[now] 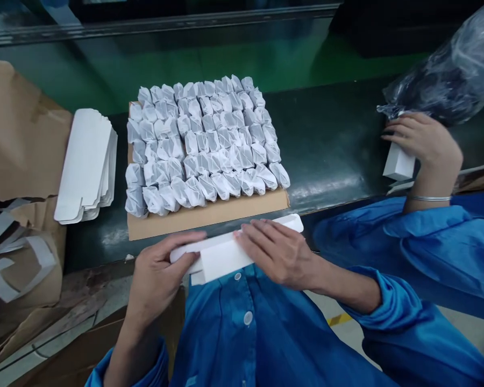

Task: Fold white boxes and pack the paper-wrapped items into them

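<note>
A flat white carton [226,252] is held at the lower centre of the frame, just in front of the blue coat [246,333]. Its left end is gripped by the left hand [161,274] — the fingers are curled together around the near edge, with the thumb laid along the top. The right hand [278,250] is laid on the carton's right half, its fingers nearly straight, kept close together and pressed flat on the upper face. The thumb is hidden, so a grip from below cannot be told.

Just above the carton, a cardboard sheet [210,217] is seen on the dark belt [331,140], covered in rows of small bundles [205,140] wrapped in white paper. Left of the sheet a stack of flat cartons [86,161] is laid, and crumpled brown paper [16,129] is seen at the left edge. At the right of the frame a small white box [398,164] is clasped by a co-worker's hand [423,140] — fingers bent over its top — beneath a dark plastic bag [447,70].
</note>
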The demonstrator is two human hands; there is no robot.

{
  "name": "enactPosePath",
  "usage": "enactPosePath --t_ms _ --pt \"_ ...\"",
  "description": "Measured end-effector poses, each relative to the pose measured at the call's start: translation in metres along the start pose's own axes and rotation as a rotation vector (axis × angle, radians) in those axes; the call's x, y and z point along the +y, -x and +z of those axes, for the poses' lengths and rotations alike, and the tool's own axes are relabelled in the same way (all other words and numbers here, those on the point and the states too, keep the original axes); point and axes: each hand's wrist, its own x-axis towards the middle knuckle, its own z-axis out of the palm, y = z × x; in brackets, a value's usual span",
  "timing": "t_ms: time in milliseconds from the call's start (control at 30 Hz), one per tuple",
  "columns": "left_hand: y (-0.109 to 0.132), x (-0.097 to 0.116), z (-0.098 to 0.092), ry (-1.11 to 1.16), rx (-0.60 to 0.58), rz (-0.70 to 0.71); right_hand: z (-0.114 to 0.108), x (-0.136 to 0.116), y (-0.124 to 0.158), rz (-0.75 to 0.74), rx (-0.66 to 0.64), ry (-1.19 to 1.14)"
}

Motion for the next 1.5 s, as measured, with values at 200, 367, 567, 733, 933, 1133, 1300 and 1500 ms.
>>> enactPosePath --t_ms 200,367,567,733,933,1133,1300,1500 --pt "0.030 0.015 0.064 0.363 0.210 0.341 0.026 -0.025 0.002 0.442 0.301 0.043" --pt "0.014 0.002 0.083 0.220 0.292 0.130 0.018 -0.052 -0.002 0.360 0.112 -0.528" --pt "-0.003 -0.010 0.055 -0.037 0.137 0.288 0.009 -0.010 -0.027 0.385 0.181 -0.896" --pt "-0.004 -0.021 0.049 -0.054 -0.101 0.318 0.015 0.024 -0.040 0.646 0.145 -1.262" --pt "-0.015 -0.015 0.043 -0.169 -0.163 0.373 0.022 0.032 -0.056 0.867 -0.159 -1.674" --pt "-0.017 -0.016 0.046 -0.176 -0.017 0.516 0.019 0.014 -0.065 0.737 -0.097 -1.373" --pt "-0.011 -0.024 0.045 -0.253 0.045 0.562 0.020 0.007 -0.064 0.637 0.003 -1.279" --pt "-0.012 -0.026 0.036 -0.377 -0.070 0.535 0.030 -0.012 -0.052 0.404 0.141 -0.763"
